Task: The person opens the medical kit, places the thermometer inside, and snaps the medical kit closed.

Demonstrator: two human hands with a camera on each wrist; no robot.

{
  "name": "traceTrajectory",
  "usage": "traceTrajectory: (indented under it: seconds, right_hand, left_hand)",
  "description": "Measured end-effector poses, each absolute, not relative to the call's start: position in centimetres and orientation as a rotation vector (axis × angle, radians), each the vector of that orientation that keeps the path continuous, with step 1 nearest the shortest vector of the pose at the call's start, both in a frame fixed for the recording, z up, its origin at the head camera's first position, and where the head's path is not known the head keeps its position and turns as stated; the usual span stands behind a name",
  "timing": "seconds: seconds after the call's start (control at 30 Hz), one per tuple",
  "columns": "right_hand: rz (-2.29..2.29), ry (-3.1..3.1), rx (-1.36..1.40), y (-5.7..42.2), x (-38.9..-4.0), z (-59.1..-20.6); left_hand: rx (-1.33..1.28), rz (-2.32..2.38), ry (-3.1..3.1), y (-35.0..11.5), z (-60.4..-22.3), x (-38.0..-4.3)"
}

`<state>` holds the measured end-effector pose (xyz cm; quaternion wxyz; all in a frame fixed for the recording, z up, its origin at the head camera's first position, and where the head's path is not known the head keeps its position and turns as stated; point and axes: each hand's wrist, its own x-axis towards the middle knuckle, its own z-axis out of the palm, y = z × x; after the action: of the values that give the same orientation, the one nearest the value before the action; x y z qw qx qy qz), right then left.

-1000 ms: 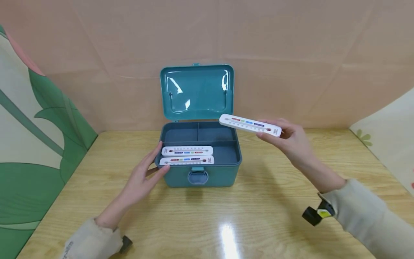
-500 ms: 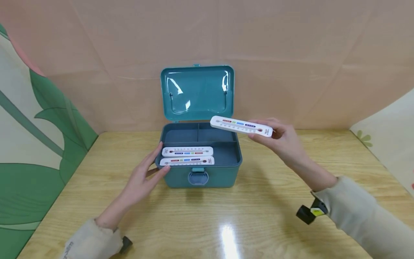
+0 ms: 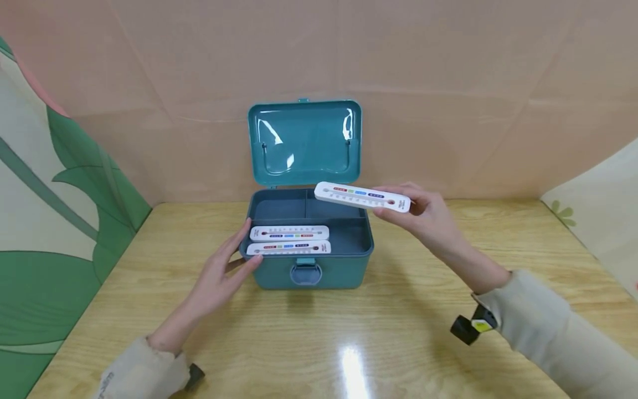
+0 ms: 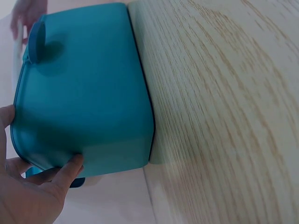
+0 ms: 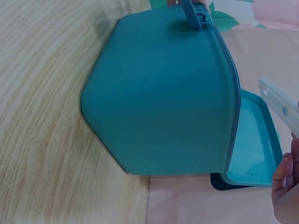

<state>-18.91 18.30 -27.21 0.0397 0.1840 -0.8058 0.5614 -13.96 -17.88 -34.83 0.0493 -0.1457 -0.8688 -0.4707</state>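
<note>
A teal box stands on the table with its lid raised at the back. Two white thermometers, a rear one and a front one, lie side by side in the front compartment, toward its left. My right hand pinches a third white thermometer by its right end, holding it over the box's back right part. Its colour-marked scale faces up. With fingers spread, my left hand rests on the box's left front corner; in the left wrist view its fingertips touch the side wall.
A divider splits the rear of the box into two compartments. A latch hangs on its front. The wooden table runs back to a pinkish cloth backdrop, with a green leaf-patterned panel at the left.
My right hand has moved left and slightly down, carrying the thermometer from beyond the box's right edge to over its rear compartments. My left hand stays in place.
</note>
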Motion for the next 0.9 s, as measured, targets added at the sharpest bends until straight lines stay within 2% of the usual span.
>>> traceTrajectory:
  seconds: [0.5, 0.9]
  right_hand:
    - [1.62, -2.615, 0.641, 16.8, -19.0, -27.4]
    - [1.602, -2.628, 0.815, 15.6, -19.6, -28.4]
  left_hand:
    - [-0.415, -1.422, -2.675, -17.7, -34.7, -14.0]
    - [-0.454, -1.471, -2.643, -17.7, -34.6, -14.0]
